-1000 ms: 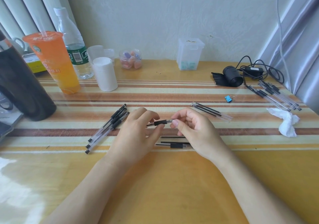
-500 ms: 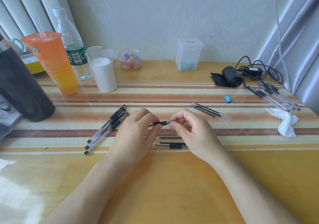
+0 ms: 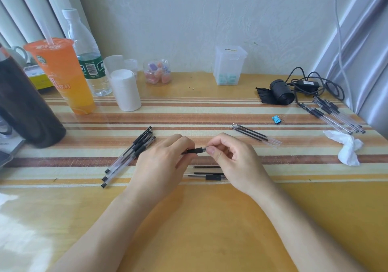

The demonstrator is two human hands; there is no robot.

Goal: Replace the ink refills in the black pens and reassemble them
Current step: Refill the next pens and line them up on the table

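Far left of the table [image 3: 189, 229] there was a big dark bottle [image 3: 25, 104], then an orange drink cup [image 3: 63, 74] with a straw, a water bottle [image 3: 88, 51] and a white roll [image 3: 125, 89]; a bunch of capped black pens [image 3: 130, 156] lay fanned out on the striped mat [image 3: 189, 116], just left of the hands; the left hand [image 3: 161, 166] was closed around the black grip of the pen [image 3: 194, 151], holding it just above the mat, and the right hand [image 3: 233, 158] was pinching that same pen's tip end between thumb and fingers (so both hands were on one pen, middle of the table); under the hands a couple of loose pen parts [image 3: 206, 173] sat on the mat, partly hidden; further right a small set of ink refills [image 3: 255, 135] lay at an angle, well apart from the hands; beyond that a blue binder clip [image 3: 276, 119], a black roll [image 3: 280, 92] with cables, another pile of pens [image 3: 333, 114] near the right edge, and a crumpled white tissue [image 3: 346, 148].
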